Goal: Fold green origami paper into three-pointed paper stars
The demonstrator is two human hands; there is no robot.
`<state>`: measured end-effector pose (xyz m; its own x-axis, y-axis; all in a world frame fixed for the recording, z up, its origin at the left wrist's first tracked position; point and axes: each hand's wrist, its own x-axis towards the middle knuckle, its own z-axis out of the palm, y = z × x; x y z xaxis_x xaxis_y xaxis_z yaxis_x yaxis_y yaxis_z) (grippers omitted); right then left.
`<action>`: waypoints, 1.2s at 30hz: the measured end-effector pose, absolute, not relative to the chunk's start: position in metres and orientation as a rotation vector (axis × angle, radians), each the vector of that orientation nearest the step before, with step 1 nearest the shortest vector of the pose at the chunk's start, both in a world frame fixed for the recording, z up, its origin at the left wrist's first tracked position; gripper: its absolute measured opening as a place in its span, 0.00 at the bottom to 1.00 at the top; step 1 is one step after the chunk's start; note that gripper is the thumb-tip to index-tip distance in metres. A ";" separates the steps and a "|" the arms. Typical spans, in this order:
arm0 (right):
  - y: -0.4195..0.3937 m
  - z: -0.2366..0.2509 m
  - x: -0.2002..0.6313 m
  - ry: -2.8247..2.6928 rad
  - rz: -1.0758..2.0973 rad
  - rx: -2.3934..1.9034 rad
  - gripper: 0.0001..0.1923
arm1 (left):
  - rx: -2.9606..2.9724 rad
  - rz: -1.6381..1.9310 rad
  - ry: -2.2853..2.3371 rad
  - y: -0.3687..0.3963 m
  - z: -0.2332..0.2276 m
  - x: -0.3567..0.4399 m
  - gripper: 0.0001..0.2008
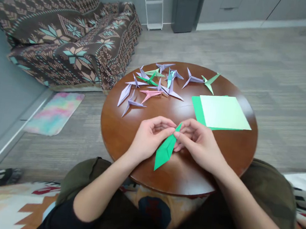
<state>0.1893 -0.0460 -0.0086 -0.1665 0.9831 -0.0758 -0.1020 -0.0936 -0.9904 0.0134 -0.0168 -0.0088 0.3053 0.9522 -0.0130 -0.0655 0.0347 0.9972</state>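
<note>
We had the round brown table (123,137) before us, the pale green sheet (224,113) overlapping darker green paper (198,108) on its right; our left hand (147,137) and right hand (203,145) met over its near half, both pinching the folded green piece (165,150) by its far end, while small, mostly purple folded shapes (171,90) lay across the far half
</note>
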 end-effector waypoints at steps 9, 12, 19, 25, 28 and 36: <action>-0.043 -0.006 0.195 -1.196 1.207 -1.145 0.20 | 1.259 0.787 0.890 -0.019 -0.006 0.012 0.17; -0.042 -0.005 0.198 -1.154 1.225 -1.128 0.19 | 1.245 0.766 0.888 -0.021 -0.006 0.012 0.16; -0.038 -0.012 0.203 -1.003 1.248 -1.050 0.13 | 1.153 0.695 0.842 -0.024 -0.004 0.013 0.20; -0.036 -0.006 0.221 -1.264 1.246 -1.173 0.09 | 1.300 0.755 0.895 -0.019 -0.001 0.005 0.17; -0.038 0.003 0.232 -1.477 1.263 -1.251 0.08 | 1.346 0.712 0.922 -0.017 0.003 -0.001 0.13; -0.037 0.002 0.226 -1.722 1.456 -1.188 0.19 | 1.593 0.648 1.003 -0.018 0.007 -0.001 0.10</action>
<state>0.2257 -0.0373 0.0024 -0.4320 0.8951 -0.1099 0.2571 0.0055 -0.9664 -0.0011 -0.0182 0.0066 0.4936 0.8646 -0.0938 0.2704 -0.0500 0.9614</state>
